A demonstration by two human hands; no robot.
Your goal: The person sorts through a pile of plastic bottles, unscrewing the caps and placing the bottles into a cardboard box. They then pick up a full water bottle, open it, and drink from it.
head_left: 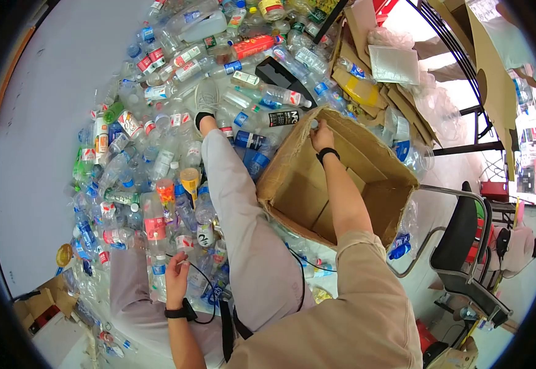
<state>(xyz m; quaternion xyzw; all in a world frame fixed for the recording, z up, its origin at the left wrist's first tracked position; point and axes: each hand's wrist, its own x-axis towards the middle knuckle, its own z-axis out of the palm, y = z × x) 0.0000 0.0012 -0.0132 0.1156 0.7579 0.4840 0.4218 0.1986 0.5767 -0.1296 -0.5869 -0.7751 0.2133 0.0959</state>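
Gripping the far rim of the cardboard box [283, 169], the right hand [322, 136] has its fingers [315, 128] closed over the edge near the corner at about 12 o'clock of the box. The box lies open on the floor [40, 123], at 3 o'clock of the person's stretched leg [231, 197] and touching it. It is brown corrugated board, creased and scuffed, with its inner flaps loose and nothing visible inside.

It should be light and fairly stiff along the folds, but the flaps will probably flop and the worn walls may buckle. The rim close to a corner looks like the soundest hold.

The left hand [177, 278], at 7 o'clock of the box, lies against a clear bottle [158, 270] with a blue label. Its fingers [183, 264] are bent narrow at something small and pale, and I cannot tell whether they clamp it. The bottle is likely light, slick and easily crushed, so its neck or waist would hold best.

A heap of plastic bottles [157, 123] spreads from 9 to 12 o'clock. Flattened cardboard [357, 86] lies at 1 o'clock and a chair [464, 246] stands at 4 o'clock.
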